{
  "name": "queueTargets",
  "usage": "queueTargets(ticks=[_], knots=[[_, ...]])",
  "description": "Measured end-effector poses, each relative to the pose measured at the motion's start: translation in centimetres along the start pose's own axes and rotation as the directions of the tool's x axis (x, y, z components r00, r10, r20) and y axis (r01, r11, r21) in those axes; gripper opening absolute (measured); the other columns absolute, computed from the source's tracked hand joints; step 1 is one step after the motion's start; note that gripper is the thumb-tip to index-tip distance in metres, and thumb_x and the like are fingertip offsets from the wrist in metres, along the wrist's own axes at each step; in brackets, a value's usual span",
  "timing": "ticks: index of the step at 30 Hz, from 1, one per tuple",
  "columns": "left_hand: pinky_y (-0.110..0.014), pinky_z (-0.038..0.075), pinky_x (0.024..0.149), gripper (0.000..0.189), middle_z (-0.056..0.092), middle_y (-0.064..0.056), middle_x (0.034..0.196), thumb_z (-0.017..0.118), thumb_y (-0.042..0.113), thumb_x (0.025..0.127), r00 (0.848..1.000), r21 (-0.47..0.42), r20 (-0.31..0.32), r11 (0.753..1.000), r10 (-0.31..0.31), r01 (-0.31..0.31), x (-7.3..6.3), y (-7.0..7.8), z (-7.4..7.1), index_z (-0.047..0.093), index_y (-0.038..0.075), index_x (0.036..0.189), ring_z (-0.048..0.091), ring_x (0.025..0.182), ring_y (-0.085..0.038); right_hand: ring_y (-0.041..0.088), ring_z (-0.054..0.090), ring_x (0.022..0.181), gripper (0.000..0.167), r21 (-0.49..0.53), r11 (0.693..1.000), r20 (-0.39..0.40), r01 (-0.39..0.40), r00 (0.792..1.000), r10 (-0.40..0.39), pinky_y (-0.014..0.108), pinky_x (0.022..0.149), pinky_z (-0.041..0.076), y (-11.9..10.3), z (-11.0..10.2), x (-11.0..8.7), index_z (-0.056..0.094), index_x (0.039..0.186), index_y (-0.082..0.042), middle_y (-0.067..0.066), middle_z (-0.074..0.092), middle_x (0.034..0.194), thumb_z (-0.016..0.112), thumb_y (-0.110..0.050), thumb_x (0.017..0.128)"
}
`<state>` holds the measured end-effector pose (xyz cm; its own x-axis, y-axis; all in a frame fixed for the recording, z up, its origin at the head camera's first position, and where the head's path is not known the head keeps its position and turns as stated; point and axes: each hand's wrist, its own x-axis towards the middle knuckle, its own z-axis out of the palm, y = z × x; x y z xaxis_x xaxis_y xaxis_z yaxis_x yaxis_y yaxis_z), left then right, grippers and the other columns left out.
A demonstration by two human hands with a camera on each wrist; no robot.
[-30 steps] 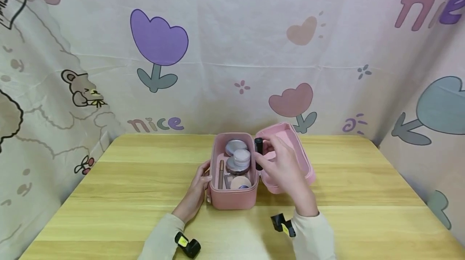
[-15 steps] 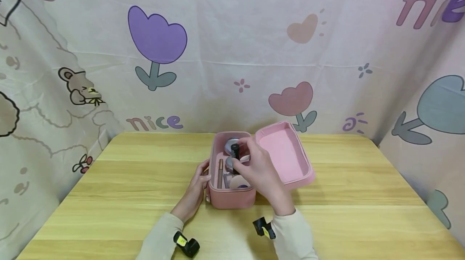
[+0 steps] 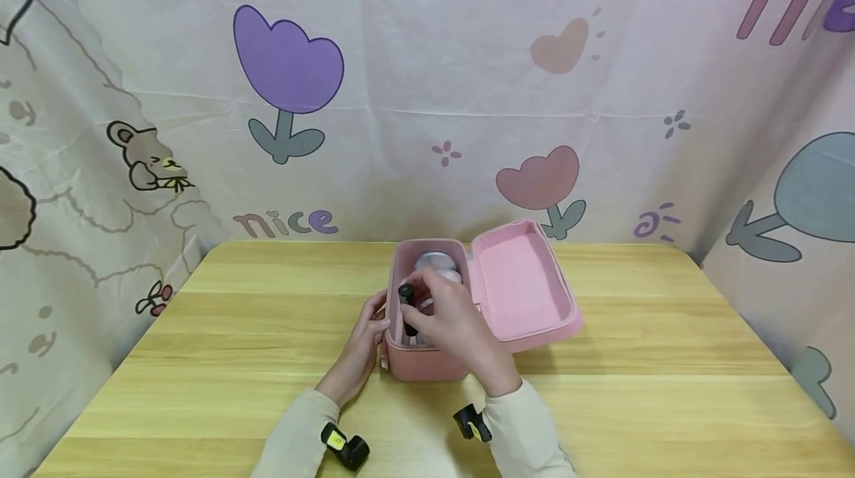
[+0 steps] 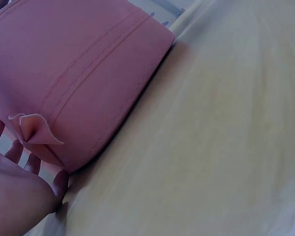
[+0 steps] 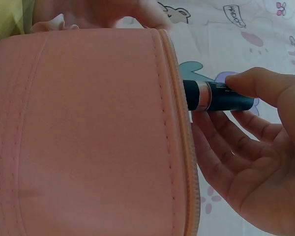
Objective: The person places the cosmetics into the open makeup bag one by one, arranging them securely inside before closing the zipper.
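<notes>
A pink zippered makeup case (image 3: 427, 365) stands on the table with its lid folded back to the right. My left hand (image 3: 359, 348) rests against the case's left side, fingers touching the wall; in the left wrist view the hand (image 4: 14, 191) is beside a small pink tab (image 4: 37, 132). My right hand (image 3: 454, 315) reaches over the case and pinches a black lipstick (image 3: 408, 309) between thumb and fingers, held upright at the left inside. In the right wrist view, the lipstick (image 5: 228, 97) shows a pinkish band, its lower end hidden behind the rim. Round silver compacts (image 3: 437, 261) lie at the back inside.
The open lid (image 3: 524, 285) leans over the table right of the case. Wooden table (image 3: 200, 359) surrounds the case. A patterned cloth (image 3: 414, 92) hangs behind it. Small black cameras sit on both wrists.
My right hand has carried the lipstick leftward from beside the lid, across the case, and lowered it at the left inside. My left hand has stayed at the case's side.
</notes>
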<state>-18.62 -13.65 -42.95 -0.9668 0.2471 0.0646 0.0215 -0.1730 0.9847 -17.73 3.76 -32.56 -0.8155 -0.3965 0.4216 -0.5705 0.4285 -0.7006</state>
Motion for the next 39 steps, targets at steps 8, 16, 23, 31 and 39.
queueTargets(ticks=[8, 16, 23, 31, 39], knots=[[-0.047, 0.012, 0.109, 0.067, 0.023, -0.017, 0.154, 0.044, 0.022, 0.089, 1.0, -0.017, 0.017, 1.0, 0.001, -0.001, 0.04, 0.02, 0.16, 0.021, 0.008, 0.151, 0.021, 0.138, -0.031, 0.014, 0.062, 0.081, 0.02, -0.026, 0.999, 0.05, -0.041, 0.998, 0.043, 0.034, 0.074, 0.054, 0.18, 0.41, 0.0, 0.059, 0.105, -0.003, 0.003, 0.064, 0.091, 0.067, -0.004, 0.086], [-0.044, 0.014, 0.109, 0.066, 0.025, -0.016, 0.153, 0.043, 0.021, 0.09, 1.0, -0.011, 0.022, 1.0, 0.006, -0.006, 0.2, 0.01, 0.28, 0.021, 0.009, 0.151, 0.025, 0.136, -0.027, 0.008, 0.06, 0.074, 0.012, -0.055, 0.998, 0.074, -0.036, 0.996, 0.04, 0.028, 0.068, 0.052, 0.34, 0.67, -0.05, 0.058, 0.092, -0.01, -0.004, 0.06, 0.08, 0.068, -0.007, 0.085], [-0.042, 0.016, 0.107, 0.067, 0.024, -0.017, 0.153, 0.044, 0.021, 0.09, 1.0, -0.004, 0.023, 1.0, -0.001, 0.001, -0.05, 0.01, 0.27, 0.02, 0.009, 0.152, 0.028, 0.133, -0.026, 0.007, 0.058, 0.071, 0.014, -0.078, 0.996, 0.088, -0.047, 0.995, 0.054, 0.024, 0.065, 0.048, 0.54, 0.72, -0.1, 0.057, 0.088, -0.011, -0.005, 0.06, 0.077, 0.069, -0.008, 0.084], [-0.049, 0.011, 0.109, 0.068, 0.02, -0.018, 0.154, 0.043, 0.022, 0.09, 1.0, -0.009, 0.015, 1.0, -0.008, 0.009, -0.24, 0.12, 0.11, 0.018, 0.008, 0.152, 0.021, 0.137, -0.032, 0.006, 0.059, 0.072, 0.012, -0.06, 0.996, 0.103, -0.059, 0.993, 0.065, 0.024, 0.066, 0.049, 0.38, 0.61, -0.08, 0.058, 0.088, -0.012, -0.005, 0.061, 0.078, 0.07, -0.009, 0.085], [-0.047, 0.012, 0.109, 0.067, 0.023, -0.016, 0.152, 0.043, 0.023, 0.091, 1.0, 0.0, 0.015, 1.0, -0.008, 0.008, -0.21, 0.24, 0.05, 0.019, 0.009, 0.152, 0.025, 0.135, -0.029, 0.006, 0.062, 0.075, 0.012, -0.062, 0.997, 0.14, -0.046, 0.989, 0.054, 0.023, 0.068, 0.051, 0.24, 0.56, 0.02, 0.059, 0.088, -0.012, -0.005, 0.064, 0.08, 0.07, -0.011, 0.085]])
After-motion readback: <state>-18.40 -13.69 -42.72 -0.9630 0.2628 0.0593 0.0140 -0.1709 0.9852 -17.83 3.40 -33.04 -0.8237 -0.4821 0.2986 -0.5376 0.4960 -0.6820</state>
